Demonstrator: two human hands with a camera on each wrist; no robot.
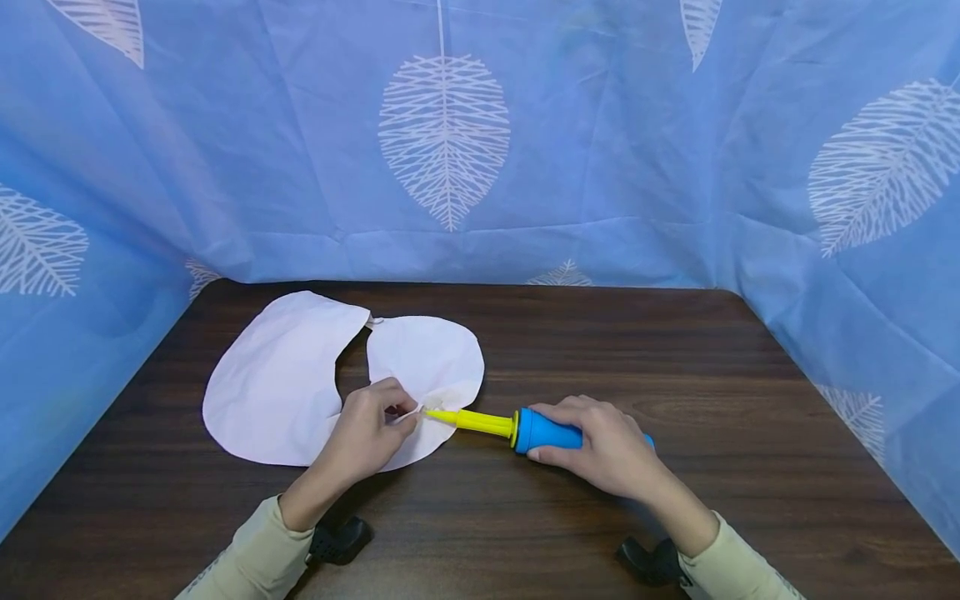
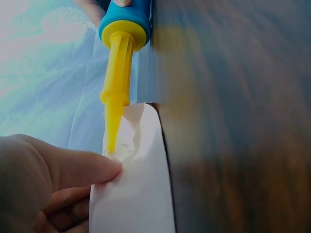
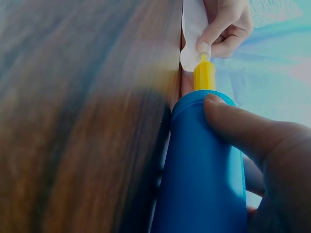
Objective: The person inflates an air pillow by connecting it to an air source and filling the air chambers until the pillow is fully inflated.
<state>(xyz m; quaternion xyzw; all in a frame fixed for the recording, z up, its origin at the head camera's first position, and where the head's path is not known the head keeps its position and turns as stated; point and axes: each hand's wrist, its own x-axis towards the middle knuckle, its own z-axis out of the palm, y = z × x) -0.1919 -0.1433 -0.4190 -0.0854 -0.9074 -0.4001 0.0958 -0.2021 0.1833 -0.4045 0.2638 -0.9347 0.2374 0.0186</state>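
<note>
White piece [image 1: 270, 392]: lying flat, near the wooden surface [image 1: 675, 358]'s far-left corner.
Left hand [image 1: 367, 429]: pinching it beside the yellow nozzle [image 1: 483, 422].
Right hand [image 1: 607, 442]: curled round the blue pump [image 1: 551, 432].
Nozzle tip [image 1: 433, 414]: at the pinched spot (seated or not, I cannot tell).
Air: little in, seemingly; pumping remains.

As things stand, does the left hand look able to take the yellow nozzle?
Probably yes: the left hand is close beside the tip of the yellow nozzle, whose shaft lies uncovered. It pinches the white flat piece, though, so it would likely have to let go first.
</note>
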